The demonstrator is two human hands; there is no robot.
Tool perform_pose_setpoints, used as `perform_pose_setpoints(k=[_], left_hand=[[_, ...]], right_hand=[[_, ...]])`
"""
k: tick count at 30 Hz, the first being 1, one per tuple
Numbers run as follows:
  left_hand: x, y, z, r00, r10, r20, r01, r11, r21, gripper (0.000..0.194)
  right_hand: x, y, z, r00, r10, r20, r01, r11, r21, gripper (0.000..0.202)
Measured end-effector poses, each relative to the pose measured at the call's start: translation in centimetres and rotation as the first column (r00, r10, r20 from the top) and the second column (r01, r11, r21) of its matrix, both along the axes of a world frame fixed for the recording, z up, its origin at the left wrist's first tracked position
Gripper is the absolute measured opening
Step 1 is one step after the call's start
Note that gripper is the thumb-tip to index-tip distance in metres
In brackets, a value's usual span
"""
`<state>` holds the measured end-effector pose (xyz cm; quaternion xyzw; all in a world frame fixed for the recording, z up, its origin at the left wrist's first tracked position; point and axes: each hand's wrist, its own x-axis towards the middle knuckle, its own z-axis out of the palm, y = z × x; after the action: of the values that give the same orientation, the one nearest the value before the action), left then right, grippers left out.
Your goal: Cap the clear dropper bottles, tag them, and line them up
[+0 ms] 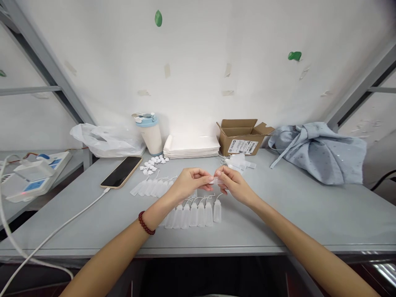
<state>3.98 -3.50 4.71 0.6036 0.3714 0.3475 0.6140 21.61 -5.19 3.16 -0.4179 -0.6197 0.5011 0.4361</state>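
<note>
My left hand (194,182) and my right hand (232,184) meet above the middle of the table, fingertips pinched. Between them is a small translucent squeeze bottle (218,181), its left end at my left fingertips and its body in my right fingers. Just below my hands, a row of similar squeeze bottles (193,215) with thin bent tubes lies on the table, partly covered by my left forearm. Behind my left wrist lies a second row of bottles (150,188). More bottles (239,161) are heaped behind my right hand. Small white caps (150,166) lie loose at the back left.
A phone (122,173) on a white cable lies left. Along the wall stand a plastic bag (108,140), a cup (150,136), a stack of white sheets (193,147), an open cardboard box (243,142) and a grey-blue cloth (324,154). A power strip (37,175) sits far left.
</note>
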Motion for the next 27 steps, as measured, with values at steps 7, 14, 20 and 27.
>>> perform_pose_setpoints(k=[7,14,20,27], left_hand=[[0.5,-0.6,-1.4,0.982,0.171,-0.075,-0.102,0.825,0.556,0.012],[0.8,-0.8,-2.0,0.958,0.264,-0.115,-0.069,0.598,0.799,0.011],[0.5,-0.9,-0.6,0.959,0.260,-0.116,-0.169,0.847,0.504,0.025],[-0.2,-0.7,0.4,0.920,0.291,-0.261,-0.080,0.793,0.604,0.025]], right_hand=[[-0.2,0.2,0.0,0.998,-0.008,-0.059,0.003,0.996,-0.088,0.039],[-0.1,0.1,0.5,0.991,0.013,-0.132,-0.035,0.985,-0.166,0.041],[0.1,0.3,0.1,0.996,-0.090,-0.029,0.091,0.995,0.041,0.035],[0.4,0.5,-0.3,0.992,-0.128,0.006,0.126,0.981,0.150,0.027]])
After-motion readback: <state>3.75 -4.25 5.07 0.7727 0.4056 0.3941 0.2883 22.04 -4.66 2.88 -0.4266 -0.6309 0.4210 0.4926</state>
